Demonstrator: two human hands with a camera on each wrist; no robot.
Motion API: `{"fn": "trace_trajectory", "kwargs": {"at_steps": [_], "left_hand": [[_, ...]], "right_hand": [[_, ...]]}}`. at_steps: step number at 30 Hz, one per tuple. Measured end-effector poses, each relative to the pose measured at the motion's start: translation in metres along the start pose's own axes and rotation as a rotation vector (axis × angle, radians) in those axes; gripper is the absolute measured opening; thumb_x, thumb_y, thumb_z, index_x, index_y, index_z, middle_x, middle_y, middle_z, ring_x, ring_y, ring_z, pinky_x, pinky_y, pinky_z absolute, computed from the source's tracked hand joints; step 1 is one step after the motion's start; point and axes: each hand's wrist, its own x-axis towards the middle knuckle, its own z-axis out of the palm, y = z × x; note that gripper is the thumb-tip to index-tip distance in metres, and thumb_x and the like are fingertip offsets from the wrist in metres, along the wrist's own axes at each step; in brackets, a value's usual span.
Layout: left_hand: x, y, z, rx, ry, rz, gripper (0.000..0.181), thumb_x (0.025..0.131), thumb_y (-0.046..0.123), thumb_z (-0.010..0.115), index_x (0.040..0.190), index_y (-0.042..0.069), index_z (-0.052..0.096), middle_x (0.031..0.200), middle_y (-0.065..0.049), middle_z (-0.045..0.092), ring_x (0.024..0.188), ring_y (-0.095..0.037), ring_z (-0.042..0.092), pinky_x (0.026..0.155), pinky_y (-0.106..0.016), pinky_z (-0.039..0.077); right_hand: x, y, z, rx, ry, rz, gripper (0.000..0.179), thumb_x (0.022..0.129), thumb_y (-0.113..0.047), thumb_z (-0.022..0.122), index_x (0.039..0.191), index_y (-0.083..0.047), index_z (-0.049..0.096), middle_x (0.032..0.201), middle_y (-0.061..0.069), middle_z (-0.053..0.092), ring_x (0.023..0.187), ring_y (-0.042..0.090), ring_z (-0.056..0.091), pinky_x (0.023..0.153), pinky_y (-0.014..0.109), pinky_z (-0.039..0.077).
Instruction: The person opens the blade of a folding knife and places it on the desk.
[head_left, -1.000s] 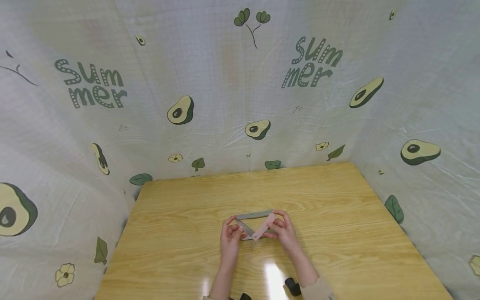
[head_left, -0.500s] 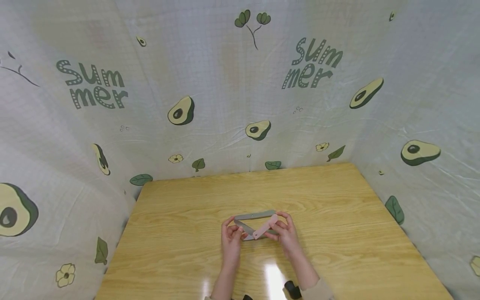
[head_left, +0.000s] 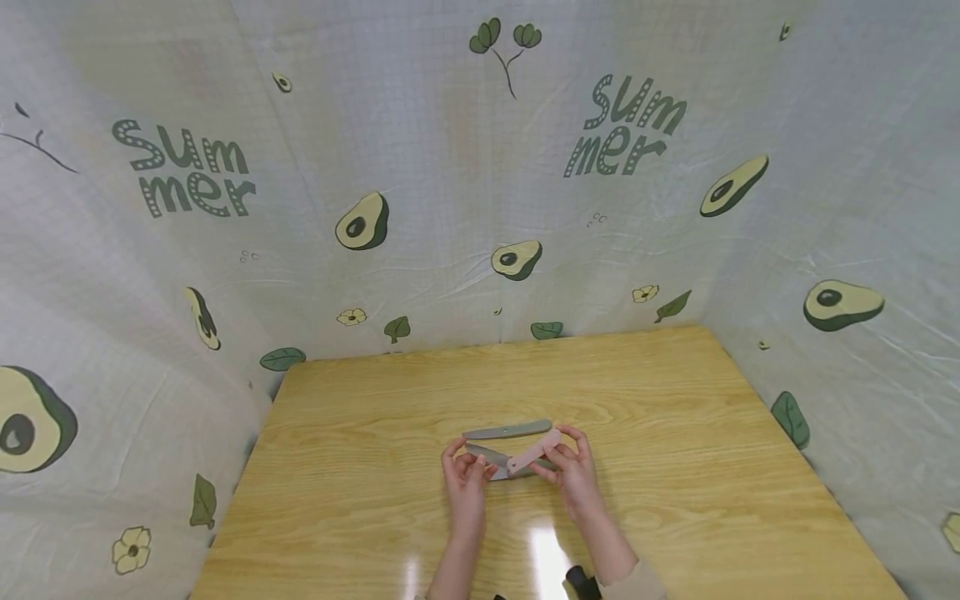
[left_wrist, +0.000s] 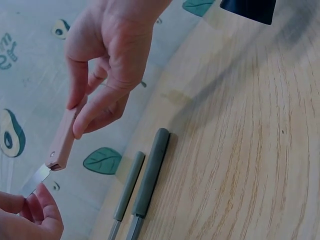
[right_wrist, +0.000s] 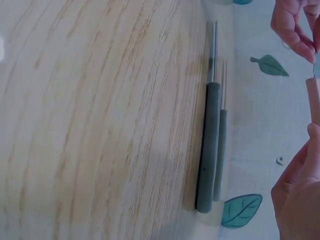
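Note:
Between both hands, raised over the table, is a folding knife with a pink handle (head_left: 534,451) and a silver blade (head_left: 487,454) swung out from it at a wide angle. My left hand (head_left: 465,490) pinches the blade near its tip between thumb and fingers. The pink handle is gripped at its far end by the thumb and fingers of my right hand (head_left: 576,471). Beyond the hands, a grey-green knife (head_left: 521,429) lies unfolded on the table. A second grey-green knife (right_wrist: 209,145) lies nearer, partly hidden under the held knife in the head view.
The wood-grain table (head_left: 360,483) runs to a hanging cloth (head_left: 435,150) printed with avocados and leaves, which surrounds it at the back and sides. A black device (head_left: 581,582) sits at the right wrist. Light glares off the table's front.
The pink handle has swung outward, widening its angle to the blade. The left hand's end of the blade has shifted slightly left, the handle's outer end slightly right. The grey-green knives stay put.

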Motion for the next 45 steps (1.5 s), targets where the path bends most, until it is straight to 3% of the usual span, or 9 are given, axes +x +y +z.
{"fn": "trace_trajectory", "kwargs": {"at_steps": [5, 16, 21, 38, 45], "left_hand": [[-0.001, -0.003, 0.001, -0.021, 0.020, 0.007, 0.044, 0.095, -0.007, 0.049, 0.134, -0.005, 0.029, 0.093, -0.005, 0.046, 0.085, -0.013, 0.054, 0.079, -0.028, 0.059], [-0.006, -0.007, 0.006, -0.033, 0.058, 0.003, 0.045, 0.095, -0.008, 0.046, 0.134, -0.004, 0.024, 0.102, -0.013, 0.047, 0.092, -0.018, 0.059, 0.088, -0.033, 0.058], [-0.009, -0.006, 0.009, -0.048, 0.085, -0.024, 0.044, 0.095, -0.009, 0.045, 0.132, -0.003, 0.022, 0.101, -0.013, 0.047, 0.091, -0.017, 0.059, 0.092, -0.036, 0.057], [-0.013, -0.009, 0.012, -0.107, 0.112, 0.017, 0.039, 0.095, -0.009, 0.048, 0.125, -0.001, 0.024, 0.100, -0.013, 0.047, 0.091, -0.019, 0.059, 0.091, -0.032, 0.057], [-0.012, -0.010, 0.012, -0.125, 0.120, 0.020, 0.041, 0.095, -0.010, 0.048, 0.127, -0.006, 0.022, 0.102, -0.015, 0.048, 0.091, -0.018, 0.060, 0.091, -0.031, 0.057]], "right_hand": [[-0.002, 0.001, 0.002, 0.020, 0.033, 0.008, 0.038, 0.098, 0.004, 0.047, 0.131, -0.003, 0.030, 0.103, 0.007, 0.057, 0.090, 0.015, 0.063, 0.085, 0.035, 0.060], [-0.002, 0.010, 0.002, 0.083, 0.113, 0.038, 0.043, 0.099, 0.006, 0.039, 0.136, -0.003, 0.020, 0.107, 0.010, 0.052, 0.094, 0.016, 0.062, 0.092, 0.038, 0.056], [-0.003, 0.013, 0.004, 0.116, 0.144, 0.055, 0.042, 0.100, 0.004, 0.040, 0.136, -0.005, 0.020, 0.110, 0.010, 0.051, 0.092, 0.015, 0.062, 0.093, 0.036, 0.056], [-0.004, 0.015, 0.012, 0.217, 0.214, 0.026, 0.035, 0.100, 0.006, 0.039, 0.128, -0.007, 0.023, 0.110, 0.013, 0.044, 0.088, 0.015, 0.061, 0.091, 0.036, 0.056], [-0.005, 0.015, 0.012, 0.216, 0.215, 0.029, 0.036, 0.100, 0.005, 0.040, 0.129, -0.007, 0.023, 0.110, 0.013, 0.044, 0.089, 0.016, 0.061, 0.093, 0.037, 0.055]]}}
